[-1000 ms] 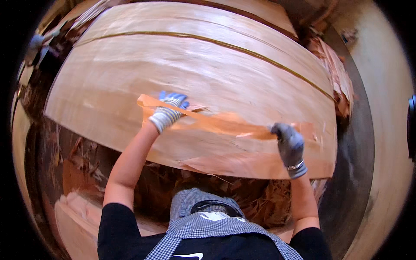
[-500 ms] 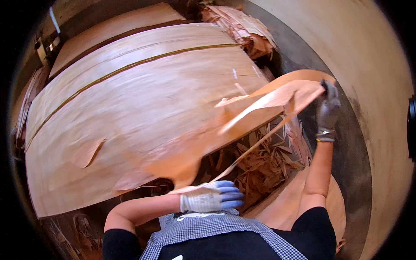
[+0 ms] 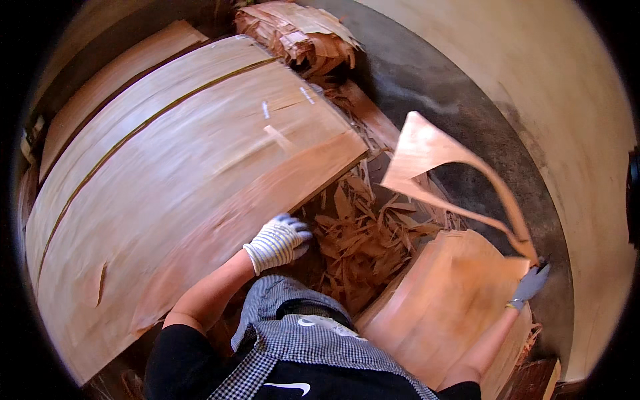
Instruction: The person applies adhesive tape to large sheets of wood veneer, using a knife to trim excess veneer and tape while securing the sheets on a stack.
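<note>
My left hand point(image 3: 279, 244), in a white-and-blue striped glove, is at the near right edge of a wide stack of pale wood veneer sheets point(image 3: 180, 167). Its fingers are loosely bent and a little apart, with no veneer visible in them. Far to the right, my right hand point(image 3: 530, 287) in a grey glove grips the narrow end of a torn veneer piece point(image 3: 427, 157). That piece loops up and away from the hand, its broad end in the air over the dark floor. Below it lies a curved pile of veneer sheets point(image 3: 460, 287), next to my right forearm.
Broken veneer scraps point(image 3: 353, 233) cover the floor between the stack and the curved pile. A bundle of veneer offcuts point(image 3: 300, 33) sits at the far end. A dark band point(image 3: 160, 107) crosses the stack. A pale curved surface point(image 3: 533, 87) borders the dark floor on the right.
My right hand has swung right and nearer with the torn veneer, pulling it off the stack. My left hand has moved from my chest to the stack's edge. The view has shifted right.
</note>
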Motion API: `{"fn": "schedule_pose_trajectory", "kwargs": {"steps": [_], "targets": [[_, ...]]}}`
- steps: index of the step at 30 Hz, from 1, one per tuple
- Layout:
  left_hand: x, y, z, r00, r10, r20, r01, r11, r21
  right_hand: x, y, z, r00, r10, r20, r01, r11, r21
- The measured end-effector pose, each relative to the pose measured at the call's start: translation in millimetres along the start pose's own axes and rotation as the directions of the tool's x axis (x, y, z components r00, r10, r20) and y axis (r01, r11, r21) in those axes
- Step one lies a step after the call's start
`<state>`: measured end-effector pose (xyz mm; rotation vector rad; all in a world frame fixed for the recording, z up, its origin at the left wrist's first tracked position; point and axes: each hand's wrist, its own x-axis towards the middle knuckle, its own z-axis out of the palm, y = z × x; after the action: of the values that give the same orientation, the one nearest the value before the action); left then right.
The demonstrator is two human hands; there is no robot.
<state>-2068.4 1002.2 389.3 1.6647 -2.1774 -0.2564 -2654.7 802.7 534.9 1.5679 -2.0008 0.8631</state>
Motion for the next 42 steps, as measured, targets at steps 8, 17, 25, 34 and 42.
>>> {"fn": "schedule_pose_trajectory", "kwargs": {"steps": [8,17,25,34,42], "targets": [[110.1,-76.3,75.7,0.977,-0.199,0.071,0.203,0.978,-0.046,13.2,-26.1,102.8,0.996,-0.046,0.082,0.04,0.996,0.081],[283.5,-149.5,131.6,0.905,-0.397,-0.151,0.382,0.916,-0.121,97.3,-62.6,180.6,0.943,-0.034,0.33,-0.02,0.987,0.157],[372.7,-192.2,144.3,0.857,-0.485,-0.175,0.5,0.864,0.059,147.8,-47.1,283.0,0.926,0.009,0.378,-0.048,0.994,0.093],[408.4,-211.2,172.1,0.493,-0.687,-0.534,0.836,0.545,0.071,291.1,-111.1,523.3,0.827,-0.09,0.555,-0.213,0.863,0.458],[446.6,-198.3,186.9,0.184,-0.818,-0.545,0.972,0.234,-0.022,405.6,-291.5,695.5,0.641,-0.58,0.503,0.183,0.752,0.634]]}}
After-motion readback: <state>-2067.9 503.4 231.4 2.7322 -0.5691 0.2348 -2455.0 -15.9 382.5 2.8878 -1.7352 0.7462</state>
